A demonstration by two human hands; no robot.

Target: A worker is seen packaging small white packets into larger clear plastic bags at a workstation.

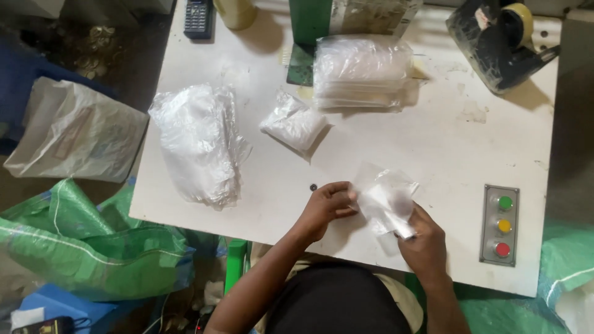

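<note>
A: What are the hands doing?

B: Both grip one small clear plastic bag (385,198) above the near edge of the white surface (445,142). The left hand (328,207) pinches its left edge with fingers closed; the right hand (421,238) is closed on its lower right part.

A: Anything inside it?

B: I cannot tell. The film is see-through and blurred, and the right hand's fingers show through it.

A: Which way does it run?

B: Its long axis slants from upper left, away from the person, down to the lower right at the right hand.

A: Other containers?

B: A loose heap of clear bags (198,142) lies to the left. A small filled packet (292,124) with white contents sits mid-surface, and behind it a flat stack wrapped in clear plastic (362,71); what the stack is made of is hard to make out.

A: What is cut off?

B: At the far edge, a dark phone (198,17), a yellowish cylinder (235,12) and a tape dispenser (498,40) are clipped by the frame. A panel with green, yellow and red buttons (501,226) sits at right. Green woven sacks (86,247) lie on the floor at left.
</note>
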